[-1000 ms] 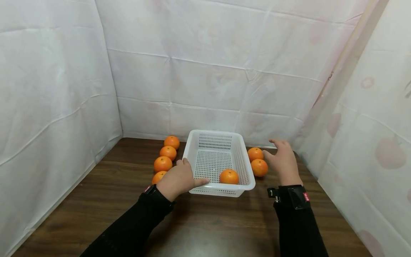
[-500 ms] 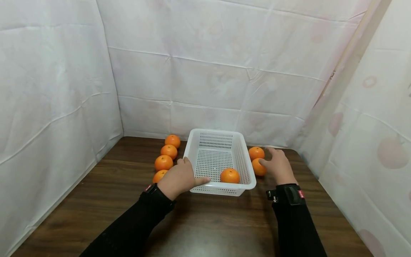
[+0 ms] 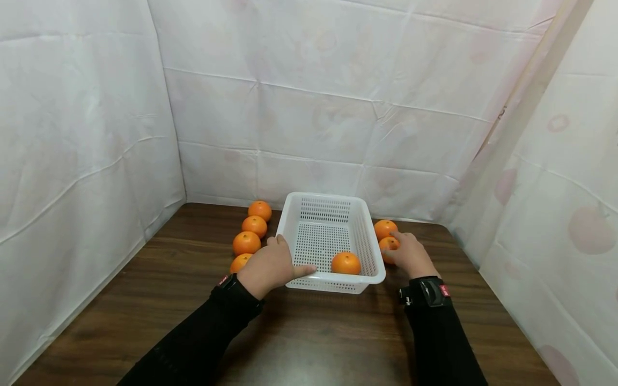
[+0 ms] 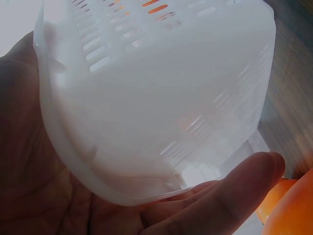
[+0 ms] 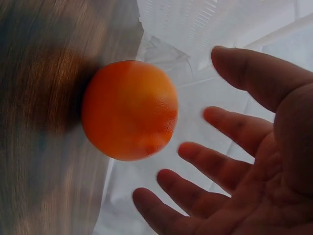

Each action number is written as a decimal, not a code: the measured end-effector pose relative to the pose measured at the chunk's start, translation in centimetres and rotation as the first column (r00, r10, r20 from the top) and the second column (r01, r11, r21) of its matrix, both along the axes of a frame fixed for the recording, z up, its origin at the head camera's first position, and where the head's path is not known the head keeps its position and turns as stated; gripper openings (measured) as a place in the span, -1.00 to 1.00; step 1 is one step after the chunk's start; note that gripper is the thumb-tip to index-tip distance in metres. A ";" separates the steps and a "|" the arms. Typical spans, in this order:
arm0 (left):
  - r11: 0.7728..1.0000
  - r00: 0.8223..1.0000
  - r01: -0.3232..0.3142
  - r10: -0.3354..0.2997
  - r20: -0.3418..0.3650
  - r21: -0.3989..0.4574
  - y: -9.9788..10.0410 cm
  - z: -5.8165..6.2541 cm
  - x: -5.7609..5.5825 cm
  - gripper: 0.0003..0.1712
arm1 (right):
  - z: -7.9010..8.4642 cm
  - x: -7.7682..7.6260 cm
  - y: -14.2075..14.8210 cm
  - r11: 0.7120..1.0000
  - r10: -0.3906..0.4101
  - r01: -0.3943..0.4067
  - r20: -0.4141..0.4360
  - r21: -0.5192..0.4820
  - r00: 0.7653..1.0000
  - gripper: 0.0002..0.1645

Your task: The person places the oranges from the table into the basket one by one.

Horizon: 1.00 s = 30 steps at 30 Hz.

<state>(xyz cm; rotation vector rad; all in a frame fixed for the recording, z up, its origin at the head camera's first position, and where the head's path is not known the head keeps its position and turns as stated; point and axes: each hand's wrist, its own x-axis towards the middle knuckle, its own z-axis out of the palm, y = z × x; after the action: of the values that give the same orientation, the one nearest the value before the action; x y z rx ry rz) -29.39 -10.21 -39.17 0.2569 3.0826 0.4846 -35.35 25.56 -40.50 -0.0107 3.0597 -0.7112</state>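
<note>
The nearer orange on the right (image 3: 387, 248) sits on the table (image 3: 309, 332) just right of the white basket (image 3: 316, 238) — probably firm, fairly light, smooth and apt to roll, best held round its middle. The right hand (image 3: 411, 255) spreads wide beside it, holding nothing; the left hand (image 3: 267, 268) grips the basket's near left corner. Seven oranges (image 3: 247, 243) show: two right, one inside, four left — and one basket.
</note>
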 end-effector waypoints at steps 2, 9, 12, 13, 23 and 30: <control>1.000 1.000 -0.002 0.002 0.002 -0.002 0.0 0.1 0.0 0.54 | 0.0 0.1 -0.1 1.000 0.019 -0.019 0.003 0.021 1.000 -0.18; 1.000 1.000 0.000 0.000 0.004 -0.014 0.0 0.2 0.0 0.56 | 0.2 0.4 -0.3 0.997 0.045 -0.044 -0.016 0.067 0.999 -0.32; 1.000 1.000 0.009 -0.009 -0.004 -0.007 -0.1 0.2 0.0 0.54 | 0.1 0.4 -0.1 0.996 0.036 -0.034 -0.021 0.080 0.999 -0.30; 1.000 1.000 0.009 -0.009 -0.007 -0.004 -0.1 0.2 0.0 0.54 | 0.0 0.4 -0.1 0.997 0.029 -0.027 -0.023 0.077 0.999 -0.30; 1.000 0.999 0.027 -0.027 -0.044 0.002 -0.1 0.3 0.0 0.46 | -1.0 -0.7 0.4 0.997 -0.016 0.023 -0.082 0.079 0.997 -0.39; 0.999 0.999 0.026 -0.027 -0.041 -0.025 -0.1 0.1 -0.1 0.46 | -0.5 -0.2 0.3 0.998 -0.030 0.038 -0.140 0.055 0.990 -0.66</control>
<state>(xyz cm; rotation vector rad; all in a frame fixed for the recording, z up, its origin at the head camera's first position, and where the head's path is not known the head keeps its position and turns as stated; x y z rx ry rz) -29.45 -10.28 -39.08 0.3112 3.1182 0.4467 -35.56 25.87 -41.02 -0.0084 3.2195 -0.6510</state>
